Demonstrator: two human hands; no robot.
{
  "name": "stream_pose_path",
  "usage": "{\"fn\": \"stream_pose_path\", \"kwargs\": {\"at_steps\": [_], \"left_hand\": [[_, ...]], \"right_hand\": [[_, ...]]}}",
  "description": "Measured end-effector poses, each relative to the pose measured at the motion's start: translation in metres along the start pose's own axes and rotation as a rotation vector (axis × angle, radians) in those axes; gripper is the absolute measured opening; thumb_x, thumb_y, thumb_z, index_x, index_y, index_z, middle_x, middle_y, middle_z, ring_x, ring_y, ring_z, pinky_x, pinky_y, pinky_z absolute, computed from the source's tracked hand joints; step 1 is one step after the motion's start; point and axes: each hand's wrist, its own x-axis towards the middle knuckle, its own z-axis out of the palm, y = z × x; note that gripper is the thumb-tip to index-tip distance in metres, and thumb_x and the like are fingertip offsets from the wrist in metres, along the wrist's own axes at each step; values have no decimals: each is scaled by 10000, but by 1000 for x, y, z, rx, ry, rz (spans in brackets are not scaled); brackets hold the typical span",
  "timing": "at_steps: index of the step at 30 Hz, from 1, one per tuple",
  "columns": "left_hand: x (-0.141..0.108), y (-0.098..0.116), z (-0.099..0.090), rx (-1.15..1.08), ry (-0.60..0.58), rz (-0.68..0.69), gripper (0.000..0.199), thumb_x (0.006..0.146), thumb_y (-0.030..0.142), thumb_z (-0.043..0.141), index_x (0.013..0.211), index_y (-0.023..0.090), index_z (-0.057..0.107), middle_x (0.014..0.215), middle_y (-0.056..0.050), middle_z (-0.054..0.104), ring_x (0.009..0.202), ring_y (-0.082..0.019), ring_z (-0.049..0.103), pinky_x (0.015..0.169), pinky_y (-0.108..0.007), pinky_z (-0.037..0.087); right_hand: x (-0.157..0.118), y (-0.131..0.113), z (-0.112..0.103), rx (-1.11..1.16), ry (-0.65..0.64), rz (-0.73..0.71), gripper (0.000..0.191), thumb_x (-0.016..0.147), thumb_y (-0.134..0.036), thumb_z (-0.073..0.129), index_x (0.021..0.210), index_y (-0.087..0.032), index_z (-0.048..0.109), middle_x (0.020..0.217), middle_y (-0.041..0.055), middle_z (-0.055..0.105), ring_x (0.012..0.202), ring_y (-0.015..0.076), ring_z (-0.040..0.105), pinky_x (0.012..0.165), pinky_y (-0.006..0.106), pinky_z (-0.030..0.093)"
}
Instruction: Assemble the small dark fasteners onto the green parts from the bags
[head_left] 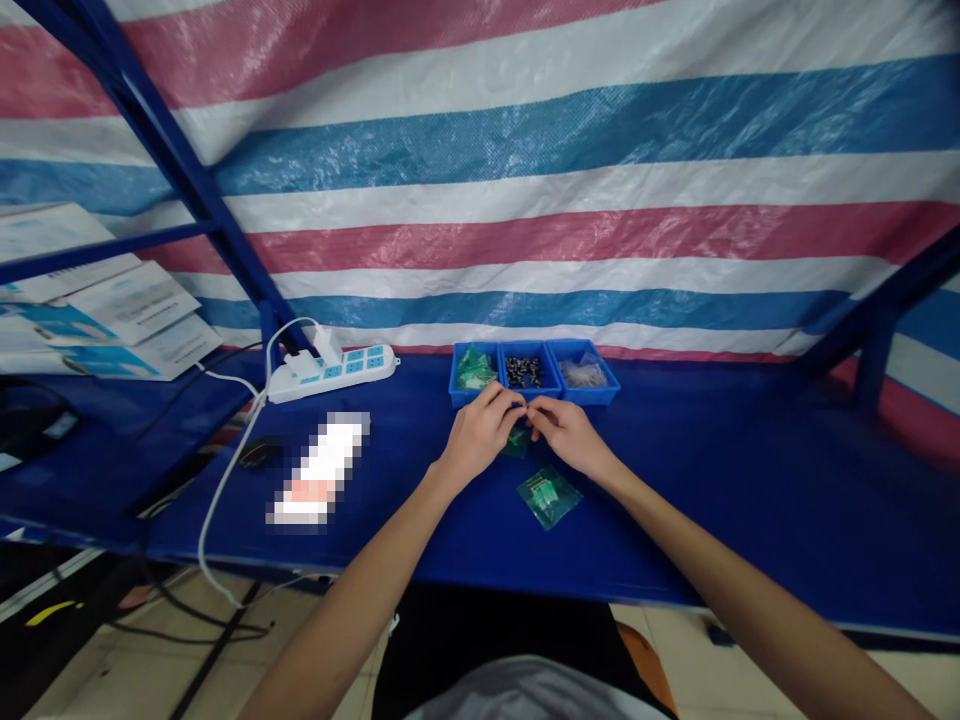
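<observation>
My left hand (pixel 487 425) and my right hand (pixel 566 432) meet just in front of the blue bins, their fingertips pinched together. Whatever lies between the fingertips is too small to make out. Partly hidden below them is a green plastic packet (pixel 516 442); I cannot tell whether the fingers touch it. Closer to me, another green packet (pixel 549 497) with pale pieces inside rests flat on the table. Behind the hands, the left bin (pixel 452 385) contains green packets (pixel 475 368), the middle bin (pixel 536 390) small dark parts (pixel 523 372), and the right bin (pixel 600 395) clear bags (pixel 583 372).
A white power strip (pixel 334 375) with plugged-in adapters and a trailing white cable (pixel 225 470) is on the left of the blue table (pixel 720 480). Near it lies a blurred-out flat item (pixel 322 470). White boxes (pixel 142 310) are stacked far left, and a striped sheet (pixel 525 180) hangs behind.
</observation>
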Motion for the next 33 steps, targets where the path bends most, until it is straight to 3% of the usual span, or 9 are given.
{"fn": "stream_pose_path", "kwargs": {"at_steps": [5, 12, 17, 25, 33], "left_hand": [[0, 0, -1, 6, -19, -23, 237, 1038, 338, 432, 1086, 211, 626, 1040, -45, 628, 883, -161, 635, 783, -285, 517], [0, -1, -1, -5, -64, -10, 207, 1012, 237, 450, 1100, 194, 633, 998, -49, 636, 854, -162, 631, 748, -284, 504], [-1, -1, 0, 14, -96, -3, 133, 980, 262, 532, 1010, 178, 631, 912, -28, 610, 761, -140, 595, 655, -256, 449], [0, -1, -1, -3, -94, 0, 217, 982, 326, 541, 853, 172, 625, 813, -14, 587, 701, -130, 558, 613, -247, 395], [0, -3, -1, 16, -104, 2, 188, 972, 330, 575, 874, 185, 644, 810, -3, 601, 697, -128, 566, 622, -252, 393]], "right_hand": [[-1, -3, 0, -16, -29, -34, 163, 921, -301, 535, 820, -196, 607, 666, -18, 623, 610, 157, 613, 615, 269, 436], [-2, -6, -2, -210, 33, -145, 272, 963, -283, 502, 718, -202, 587, 614, -13, 603, 596, 154, 573, 615, 270, 399], [-2, -8, -6, -140, 65, -113, 165, 947, -326, 551, 844, -209, 602, 655, -7, 622, 600, 163, 590, 609, 276, 441], [-3, -6, -4, 16, 81, -94, 137, 929, -348, 569, 958, -215, 589, 827, 27, 691, 642, 163, 640, 633, 294, 522], [-3, -10, -6, -123, 72, -158, 142, 945, -265, 516, 898, -211, 639, 706, 8, 638, 646, 167, 616, 646, 279, 464]]}}
